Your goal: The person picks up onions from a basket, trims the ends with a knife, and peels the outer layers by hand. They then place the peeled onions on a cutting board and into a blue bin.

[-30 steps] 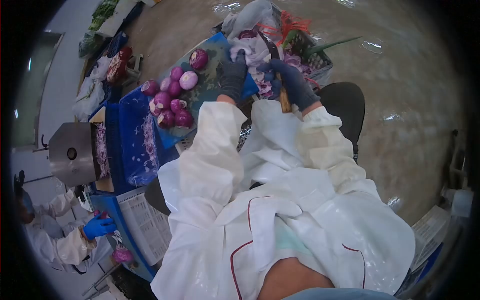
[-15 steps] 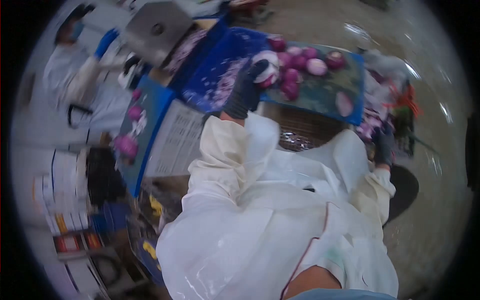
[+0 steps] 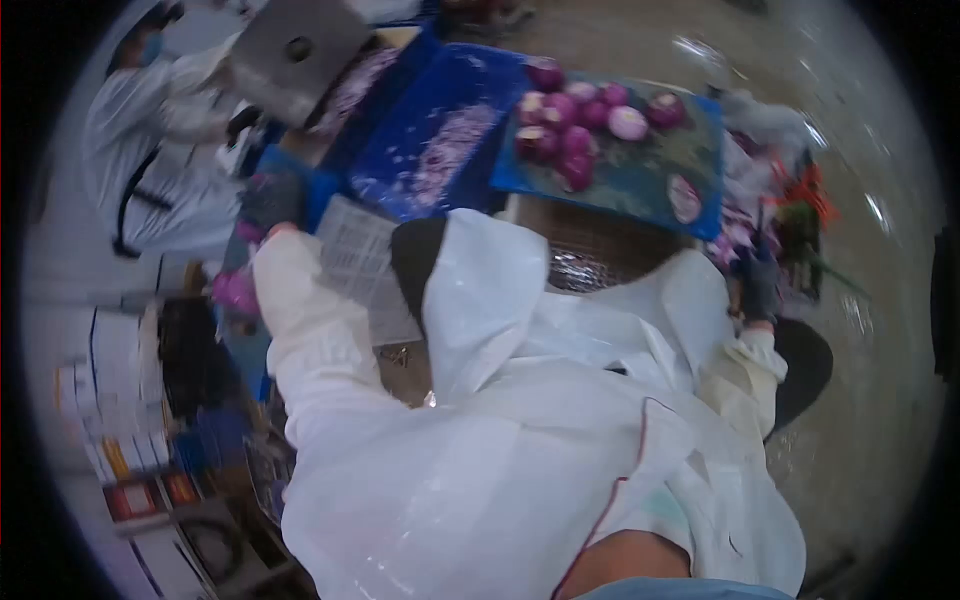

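My left hand, in a dark glove, reaches over the left blue board, close to purple onions. Blur and the glove hide its fingers and anything in them. A larger purple onion lies on that board. My right hand, also in a dark glove, is closed beside the peels at the right; what it grips is too blurred to make out. Several purple onions are grouped on the blue-edged cutting board in front, with a separate onion piece near its right end.
A blue bin holds shredded onion. Left of it stands a metal machine. A co-worker in white is at the far left. A printed sheet lies beside the left board. Orange strands lie at the right.
My view has swung left. My left hand has moved from the onion group, where it was at an onion, to the left board. My right hand stays by the peels. The co-worker's raised blue-gloved hand has left view.
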Tool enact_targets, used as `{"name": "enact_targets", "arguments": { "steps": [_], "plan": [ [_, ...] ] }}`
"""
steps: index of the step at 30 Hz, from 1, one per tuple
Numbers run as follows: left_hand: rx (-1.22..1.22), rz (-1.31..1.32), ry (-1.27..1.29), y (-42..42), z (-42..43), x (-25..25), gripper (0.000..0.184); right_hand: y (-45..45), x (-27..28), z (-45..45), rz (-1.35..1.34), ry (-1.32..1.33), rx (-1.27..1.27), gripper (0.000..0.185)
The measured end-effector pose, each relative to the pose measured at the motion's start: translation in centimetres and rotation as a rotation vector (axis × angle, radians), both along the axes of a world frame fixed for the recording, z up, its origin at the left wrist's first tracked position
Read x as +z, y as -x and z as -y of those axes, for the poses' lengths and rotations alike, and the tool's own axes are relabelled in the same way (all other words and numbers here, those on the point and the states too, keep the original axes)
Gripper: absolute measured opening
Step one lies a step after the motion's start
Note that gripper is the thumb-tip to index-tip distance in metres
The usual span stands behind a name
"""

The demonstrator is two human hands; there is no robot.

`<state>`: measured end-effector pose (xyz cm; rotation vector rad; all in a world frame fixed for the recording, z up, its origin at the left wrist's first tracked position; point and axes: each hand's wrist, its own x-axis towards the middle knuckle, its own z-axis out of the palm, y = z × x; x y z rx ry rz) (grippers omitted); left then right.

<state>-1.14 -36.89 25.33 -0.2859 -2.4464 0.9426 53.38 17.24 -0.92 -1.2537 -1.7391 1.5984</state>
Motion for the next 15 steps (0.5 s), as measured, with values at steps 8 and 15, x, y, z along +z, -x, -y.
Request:
{"name": "enact_targets", "arguments": {
  "steps": [8, 15],
  "plan": [
    [-1.165, 0.427, -0.774, -17.7, -25.4, -7.4, 0.029, 1.0, -0.7, 0.8, 0.079, -0.120, -0.037, 0.050],
    [-1.619, 0.792, -0.443, -28.8, -42.4, -16.5, 0.050, 1.6, -0.9, 1.6, 0.167, -0.162, -0.044, 0.046]
  ]
}}
